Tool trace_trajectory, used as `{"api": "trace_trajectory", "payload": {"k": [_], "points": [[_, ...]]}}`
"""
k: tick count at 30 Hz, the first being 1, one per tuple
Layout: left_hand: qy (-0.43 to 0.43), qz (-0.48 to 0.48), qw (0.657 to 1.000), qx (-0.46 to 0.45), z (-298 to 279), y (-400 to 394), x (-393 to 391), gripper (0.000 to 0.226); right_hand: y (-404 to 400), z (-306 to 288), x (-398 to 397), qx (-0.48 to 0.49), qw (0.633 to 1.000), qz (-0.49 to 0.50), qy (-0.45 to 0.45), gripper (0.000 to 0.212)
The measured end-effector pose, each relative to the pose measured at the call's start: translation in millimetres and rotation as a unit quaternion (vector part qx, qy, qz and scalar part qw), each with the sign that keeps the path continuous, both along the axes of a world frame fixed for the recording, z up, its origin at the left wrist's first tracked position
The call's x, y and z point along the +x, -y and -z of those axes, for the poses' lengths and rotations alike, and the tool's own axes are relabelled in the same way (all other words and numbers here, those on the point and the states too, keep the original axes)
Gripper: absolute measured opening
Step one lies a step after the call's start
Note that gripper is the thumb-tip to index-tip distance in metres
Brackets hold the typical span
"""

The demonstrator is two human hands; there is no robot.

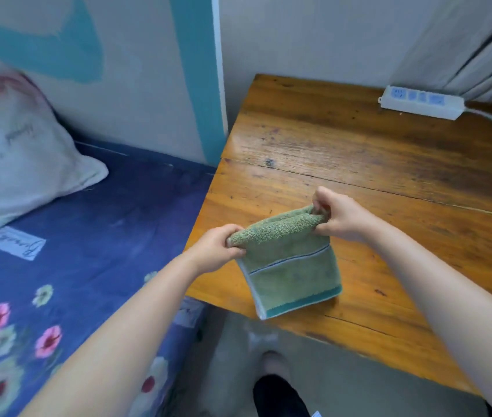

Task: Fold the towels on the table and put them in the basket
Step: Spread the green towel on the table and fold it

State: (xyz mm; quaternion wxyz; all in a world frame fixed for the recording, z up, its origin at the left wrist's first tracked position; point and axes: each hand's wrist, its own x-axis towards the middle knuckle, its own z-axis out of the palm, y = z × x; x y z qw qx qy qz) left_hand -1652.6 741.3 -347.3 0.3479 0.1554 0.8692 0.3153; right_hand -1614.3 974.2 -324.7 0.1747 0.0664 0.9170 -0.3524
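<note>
Towel (290,263), green with a teal band along its lower hem, held up by its top fold over the near left part of the wooden worktop (359,164), lower edge hanging down and seemingly brushing the wood close to the front edge. Left to right: bed (94,224) with a blue flowered sheet and a pale pillow (19,158) off to the side, then left hand (217,248) pinching the left top corner of the doubled cloth, then right hand (341,218) pinching the right top corner a little higher and farther back, both clamped on the fabric and set apart by the towel's width. White power strip (422,102) at the far right corner, well clear. No basket in view (so the drop-off spot cannot be placed from here). Probably mid-fold: to do it well, keep the top edge taut between the two grips, level the corners, line the hems up before laying flat, then press the crease with a palm. Long axis of the top fold runs left to right, tilted up toward the right; hanging panel points down and toward the wearer, striped hem lowest. Several layers appear bunched at the top, count unclear.
</note>
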Motion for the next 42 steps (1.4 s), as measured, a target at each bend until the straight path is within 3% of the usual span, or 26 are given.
{"api": "trace_trajectory", "payload": {"k": [2,5,10,13,17,24,31,36,38,42], "points": [[-0.052,-0.045,0.998,0.013,-17,33,5,0.028,29,-15,-5,-0.023,0.999,-0.026,-0.018,0.038],[-0.131,-0.091,0.987,0.0,-46,89,21,0.028,85,-38,-9,0.001,0.992,-0.115,-0.055,0.058],[-0.241,-0.181,0.953,-0.041,-88,195,75,0.029,195,-72,3,0.023,0.96,-0.234,-0.15,0.041],[-0.269,-0.229,0.933,-0.07,-114,271,129,0.041,271,-92,30,0.019,0.941,-0.282,-0.188,0.041],[-0.319,-0.305,0.891,-0.107,-145,367,213,0.036,378,-121,81,-0.006,0.913,-0.353,-0.207,0.043],[-0.32,-0.414,0.843,-0.126,-186,490,338,0.037,527,-163,169,-0.03,0.861,-0.443,-0.248,0.046],[-0.323,-0.542,0.766,-0.125,-199,578,427,0.037,644,-183,229,-0.054,0.824,-0.508,-0.245,0.045],[-0.333,-0.635,0.685,-0.13,-191,621,438,0.043,715,-187,233,-0.075,0.811,-0.528,-0.239,0.042],[-0.342,-0.641,0.675,-0.124,-186,644,433,0.039,743,-186,225,-0.084,0.809,-0.535,-0.228,0.041],[-0.336,-0.629,0.691,-0.12,-185,698,404,0.035,798,-180,195,-0.093,0.815,-0.536,-0.201,0.039]]}}
